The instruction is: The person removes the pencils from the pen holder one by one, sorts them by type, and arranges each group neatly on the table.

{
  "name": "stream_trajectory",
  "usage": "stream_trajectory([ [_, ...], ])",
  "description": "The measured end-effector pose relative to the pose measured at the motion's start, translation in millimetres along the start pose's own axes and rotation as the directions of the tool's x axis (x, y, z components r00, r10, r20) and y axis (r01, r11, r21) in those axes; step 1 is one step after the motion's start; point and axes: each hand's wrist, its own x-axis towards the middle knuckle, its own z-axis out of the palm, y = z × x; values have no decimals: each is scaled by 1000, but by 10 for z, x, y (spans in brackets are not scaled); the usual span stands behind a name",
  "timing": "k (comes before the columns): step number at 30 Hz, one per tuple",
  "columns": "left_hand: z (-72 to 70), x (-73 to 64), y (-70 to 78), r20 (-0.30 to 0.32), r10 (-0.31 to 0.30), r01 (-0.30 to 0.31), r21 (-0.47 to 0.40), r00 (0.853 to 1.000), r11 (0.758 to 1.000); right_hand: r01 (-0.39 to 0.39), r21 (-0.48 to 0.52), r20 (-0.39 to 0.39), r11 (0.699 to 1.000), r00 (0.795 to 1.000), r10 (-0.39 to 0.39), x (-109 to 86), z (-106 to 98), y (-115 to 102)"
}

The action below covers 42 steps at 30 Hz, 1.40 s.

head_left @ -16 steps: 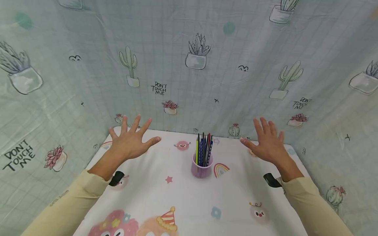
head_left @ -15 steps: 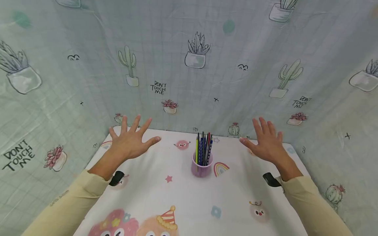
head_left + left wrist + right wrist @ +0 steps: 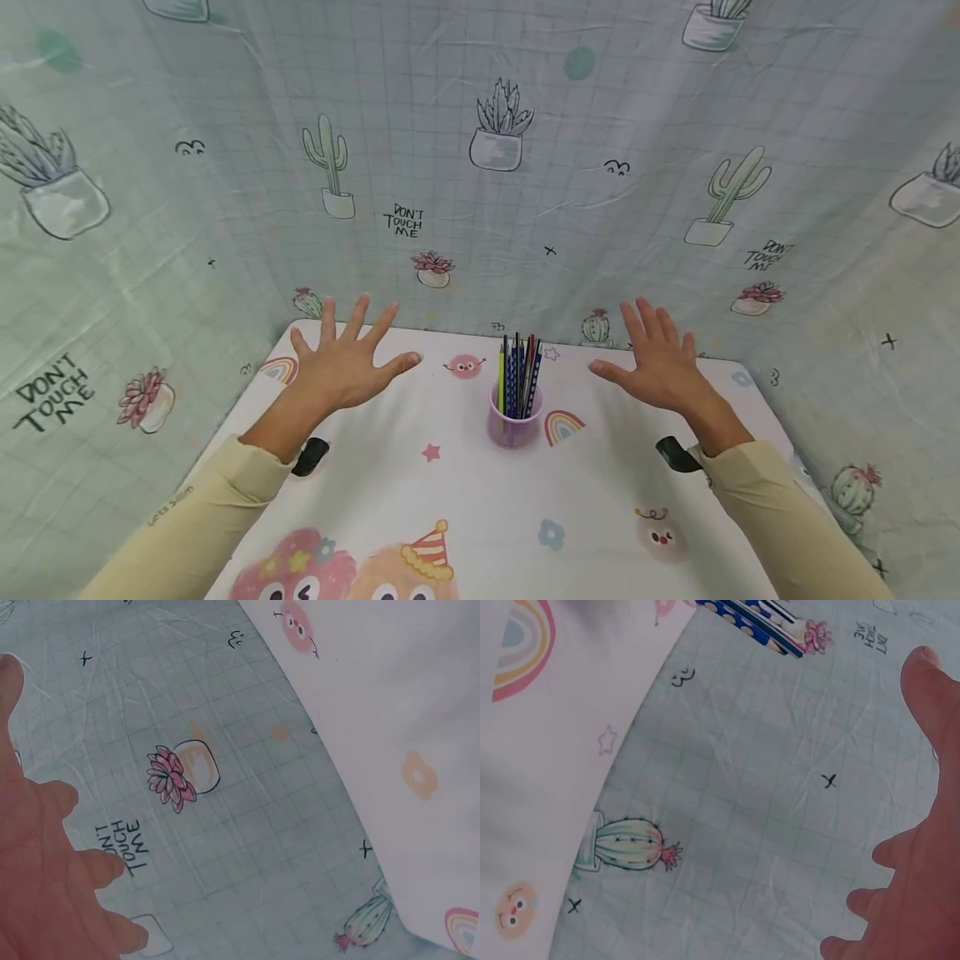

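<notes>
A pink-purple pencil cup (image 3: 514, 429) stands upright toward the back of the white table, filled with several pencils (image 3: 521, 379), among them a yellow-green one and dotted blue ones. To its left my left hand (image 3: 341, 367) is held over the table with fingers spread, holding nothing. On the other side my right hand (image 3: 660, 362) hovers likewise, its fingers straight and thumb pointing toward the cup. Pencil tips (image 3: 769, 634) show at the top of the right wrist view. In the left wrist view only the palm and fingers (image 3: 52, 877) appear.
The white tabletop (image 3: 465, 500) carries printed cartoon faces, a rainbow and stars. A grey-green cloth (image 3: 450, 167) printed with cacti hangs behind the table and along both sides. Dark wrist cameras (image 3: 311, 457) sit below each hand.
Both hands have shifted slightly inward, the left one to the right and the right one to the left. The pencil cup has stayed put on the table.
</notes>
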Motion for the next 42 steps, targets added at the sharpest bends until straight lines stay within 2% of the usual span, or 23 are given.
stream_trajectory([
  [12,102,27,76,-39,27,-27,-1,999,1000,13,5,13,1000,1000,-14,-50,102,-52],
  [20,159,14,104,-35,29,-29,-2,999,1000,-1,18,36,1000,999,0,-100,201,-68],
  [25,184,48,130,-43,44,-44,-7,998,999,15,31,18,999,1000,-16,-98,237,-70],
  [32,259,65,163,-37,54,-54,-3,998,999,29,31,32,999,999,-30,-105,301,-99],
  [42,341,140,248,-65,76,-77,-15,995,997,46,37,11,998,999,-47,-93,382,-112],
])
